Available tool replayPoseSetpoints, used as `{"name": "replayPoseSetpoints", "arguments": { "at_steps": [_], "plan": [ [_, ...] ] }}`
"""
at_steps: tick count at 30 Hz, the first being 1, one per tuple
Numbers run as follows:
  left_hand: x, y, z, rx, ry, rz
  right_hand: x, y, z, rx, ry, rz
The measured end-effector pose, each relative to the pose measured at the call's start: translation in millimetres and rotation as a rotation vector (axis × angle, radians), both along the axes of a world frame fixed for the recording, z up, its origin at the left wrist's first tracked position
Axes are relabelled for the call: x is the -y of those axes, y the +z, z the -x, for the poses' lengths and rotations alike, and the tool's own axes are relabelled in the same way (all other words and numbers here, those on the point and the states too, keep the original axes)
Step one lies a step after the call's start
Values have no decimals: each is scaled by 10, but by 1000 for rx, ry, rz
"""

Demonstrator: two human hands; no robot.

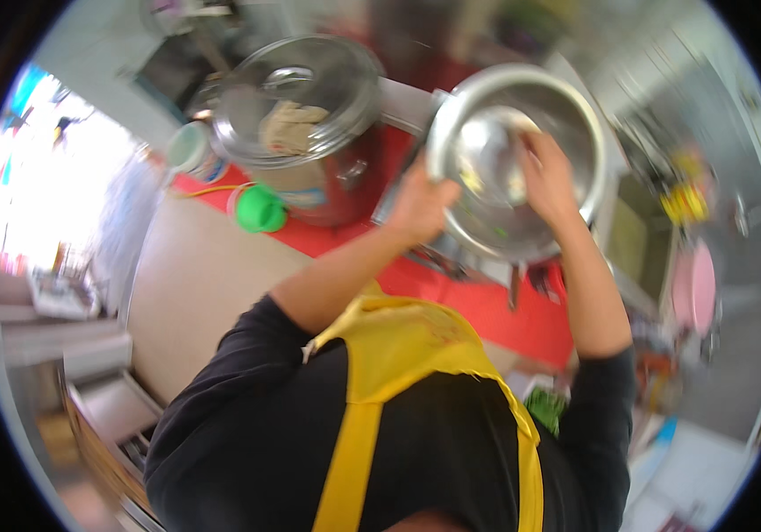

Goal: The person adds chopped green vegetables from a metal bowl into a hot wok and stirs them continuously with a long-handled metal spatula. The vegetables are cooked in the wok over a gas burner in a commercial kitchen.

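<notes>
A large metal basin (587, 126) is tilted in front of me, partly blurred. My left hand (424, 203) grips its left rim. Inside the basin, my right hand (547, 173) has its fingers curled near the inner wall. Blur hides whether those fingers hold anything. Small pale yellowish bits (470, 178) and a few green scraps (500, 231) cling to the metal inside. A bright round area lies behind my right hand; I cannot tell whether it is the basin's bottom or a smaller bowl.
Left of the basin stands a big steel pot (327, 179) with a lid (347, 73) and a folded beige cloth (294, 126) on it. A green cup (261, 209) and a white tub (191, 149) stand beside it. A pink basin (693, 286) is at right.
</notes>
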State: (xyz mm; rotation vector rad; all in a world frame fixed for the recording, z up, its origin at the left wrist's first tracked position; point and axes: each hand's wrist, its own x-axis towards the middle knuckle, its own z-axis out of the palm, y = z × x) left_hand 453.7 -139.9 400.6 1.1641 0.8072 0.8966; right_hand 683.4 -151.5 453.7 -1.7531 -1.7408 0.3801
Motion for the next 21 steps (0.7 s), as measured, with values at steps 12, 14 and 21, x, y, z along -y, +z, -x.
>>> {"name": "replayPoseSetpoints", "arguments": {
  "at_steps": [12, 14, 21],
  "plan": [
    [142, 211, 56, 99, -36, 147, 178, -196, 431, 59, 344, 5],
    [97, 197, 111, 118, -29, 157, 341, -44, 519, 88, 408, 338],
    [158, 185, 78, 123, -47, 137, 109, -136, 503, 115, 275, 7]
  ]
}}
